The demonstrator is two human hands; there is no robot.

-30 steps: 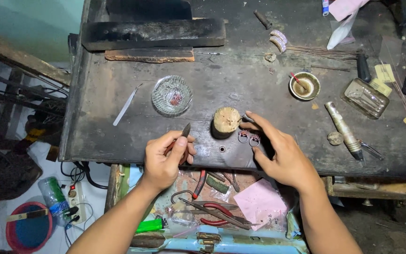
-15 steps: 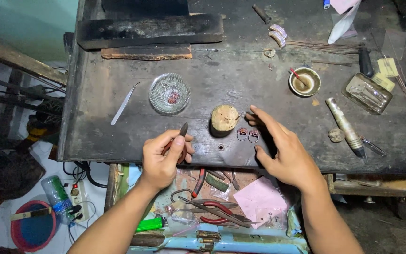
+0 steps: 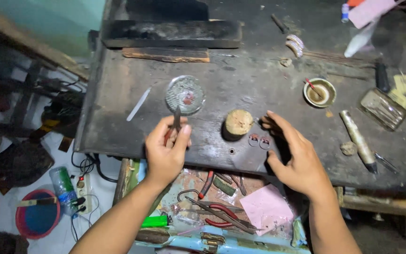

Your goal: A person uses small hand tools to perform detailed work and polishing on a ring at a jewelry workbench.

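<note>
Right now we hold a small pair of tweezers [image 3: 176, 118] in our left hand [image 3: 165, 150]. The fingers are closed around the tool, and its dark tip points up toward the round glass dish [image 3: 185, 94]. The tip hangs in the air just in front of the dish and does not touch it.

Our right hand [image 3: 297, 160] is loose and holds nothing. Its fingers are spread out and reach down over the dark surface [image 3: 118, 113]. The fingertips are near two little rings [image 3: 259, 140] that lie side by side, just beside the round wooden block [image 3: 238, 123]. We cannot tell if a finger touches a ring.

We think the work now is about these tiny rings. To do it well, we should move slowly, since such small things can slide or roll away. We should keep the tweezers steady and bring the tip down low and flat. We should grip softly, so a ring does not pop out. It helps to rest the side of the hand on the surface, so it does not shake.

Farther right sit a small bowl [image 3: 319, 92] with a red stick in it and a long pale tool [image 3: 358, 140]. Below the surface, an open drawer holds red-handled pliers [image 3: 222, 211] and a pink paper [image 3: 269, 207].
</note>
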